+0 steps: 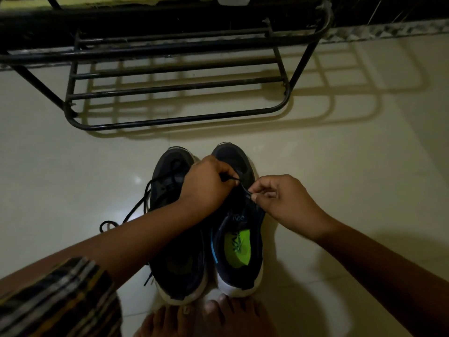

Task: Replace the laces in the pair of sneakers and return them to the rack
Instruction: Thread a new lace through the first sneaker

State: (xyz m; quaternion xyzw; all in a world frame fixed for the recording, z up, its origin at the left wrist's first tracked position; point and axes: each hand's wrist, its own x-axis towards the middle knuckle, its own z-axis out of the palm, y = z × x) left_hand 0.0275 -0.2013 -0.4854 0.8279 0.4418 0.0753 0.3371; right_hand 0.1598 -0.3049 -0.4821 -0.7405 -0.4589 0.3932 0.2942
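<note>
Two dark sneakers with white soles stand side by side on the pale floor, toes pointing away from me. The right sneaker (239, 261) shows a green insole. The left sneaker (170, 181) lies partly under my left forearm, and its black lace (136, 210) trails loose onto the floor at the left. My left hand (206, 183) and my right hand (279, 198) both sit over the right sneaker's eyelets. Each one pinches part of a thin dark lace (243, 187) stretched between them.
A black metal shoe rack (179, 120) stands on the floor just beyond the sneakers, its bars bare. My bare feet (213, 317) touch the sneakers' heels. A striped cloth (56, 300) covers my left knee at the bottom left. Open floor lies to the right.
</note>
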